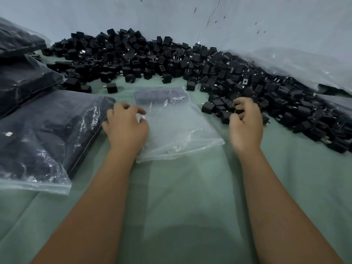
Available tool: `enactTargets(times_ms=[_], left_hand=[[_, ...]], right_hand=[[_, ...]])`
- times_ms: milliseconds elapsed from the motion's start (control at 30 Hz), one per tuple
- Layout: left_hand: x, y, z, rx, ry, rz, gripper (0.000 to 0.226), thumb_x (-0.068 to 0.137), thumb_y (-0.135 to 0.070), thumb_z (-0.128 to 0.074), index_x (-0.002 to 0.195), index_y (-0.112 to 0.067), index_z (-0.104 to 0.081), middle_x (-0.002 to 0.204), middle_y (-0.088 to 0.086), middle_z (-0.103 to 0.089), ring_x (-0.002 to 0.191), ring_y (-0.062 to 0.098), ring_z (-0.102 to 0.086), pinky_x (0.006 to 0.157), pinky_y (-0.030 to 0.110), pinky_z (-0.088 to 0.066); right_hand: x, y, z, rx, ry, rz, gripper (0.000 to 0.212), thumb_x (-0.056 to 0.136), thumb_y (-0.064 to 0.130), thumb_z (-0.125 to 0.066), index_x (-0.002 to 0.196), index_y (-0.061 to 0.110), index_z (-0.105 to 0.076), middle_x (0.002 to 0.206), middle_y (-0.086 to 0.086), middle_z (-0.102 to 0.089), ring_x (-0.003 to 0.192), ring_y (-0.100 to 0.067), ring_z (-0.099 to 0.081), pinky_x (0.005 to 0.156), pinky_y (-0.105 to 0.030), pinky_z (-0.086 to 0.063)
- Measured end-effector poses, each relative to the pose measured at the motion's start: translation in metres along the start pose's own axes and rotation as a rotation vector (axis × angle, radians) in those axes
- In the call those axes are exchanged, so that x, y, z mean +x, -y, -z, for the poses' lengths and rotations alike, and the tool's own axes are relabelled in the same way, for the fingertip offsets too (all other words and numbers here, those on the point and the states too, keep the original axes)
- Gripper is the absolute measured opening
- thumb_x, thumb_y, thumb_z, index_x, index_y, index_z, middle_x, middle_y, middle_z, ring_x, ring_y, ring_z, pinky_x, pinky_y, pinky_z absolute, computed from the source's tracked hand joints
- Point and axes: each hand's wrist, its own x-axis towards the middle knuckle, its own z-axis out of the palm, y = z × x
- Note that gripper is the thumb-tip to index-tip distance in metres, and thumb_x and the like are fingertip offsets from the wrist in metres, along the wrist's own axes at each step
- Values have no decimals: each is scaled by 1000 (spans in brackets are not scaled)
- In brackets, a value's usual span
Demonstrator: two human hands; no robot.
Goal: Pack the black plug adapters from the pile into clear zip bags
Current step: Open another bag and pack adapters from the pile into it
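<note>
At the centre of the frame a clear zip bag point(177, 126) lies flat on the green cloth point(181, 197), its long axis running away from the person with a few adapters at its far end. The left hand point(125, 124) rests on the bag's left edge, fingers loosely curled; whether it pinches the plastic I cannot tell. Right of the bag, the right hand point(245, 122) curls into the near edge of the pile of black plug adapters point(171, 56), apparently gathering some, so it is the nearer hand for carrying them leftward to the bag.
</note>
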Motion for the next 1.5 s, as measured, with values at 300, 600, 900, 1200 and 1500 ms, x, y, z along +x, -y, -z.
enactTargets(times_ms=[300, 600, 900, 1200, 1500], left_hand=[[-12, -12, 11, -112, 456, -454, 41, 75, -77, -48, 92, -45, -68, 96, -14, -57, 93, 4, -52, 97, 43, -42], [-11, -7, 16, -319, 615, -268, 19, 74, -53, -72, 92, -47, -73, 102, -16, -64, 100, 3, -60, 94, 28, -43], [-13, -11, 27, -350, 551, -217, 37, 86, 5, -63, 66, -25, -52, 67, -4, -53, 63, -10, -57, 63, 10, -44], [-5, -7, 29, -731, 340, -98, 16, 88, -16, -71, 83, 0, -71, 76, 21, -64, 72, 15, -55, 74, 27, -44], [5, 8, 18, -661, 56, 160, 26, 99, -30, -44, 96, -24, -70, 86, -5, -66, 69, 11, -53, 69, 30, -43]], right_hand=[[1, -13, -11, -364, 284, 5, 44, 89, 46, -51, 131, 33, -50, 104, 1, -42, 90, -21, -51, 73, -32, -42], [1, -4, -3, -246, 77, -34, 43, 85, 33, -69, 123, 15, -60, 112, 0, -40, 97, -17, -48, 81, -22, -36], [-86, 104, -37, 254, 282, 591, 30, 78, 28, -58, 100, 8, -58, 93, -2, -55, 81, -14, -49, 64, -25, -44], [-76, 80, -50, -430, 361, 522, 32, 83, 43, -58, 100, 19, -46, 90, 1, -57, 82, -21, -53, 59, -29, -27], [-77, 81, -53, -263, 530, 299, 32, 73, 35, -51, 51, 15, -42, 53, 4, -46, 55, -12, -40, 51, -27, -26]])
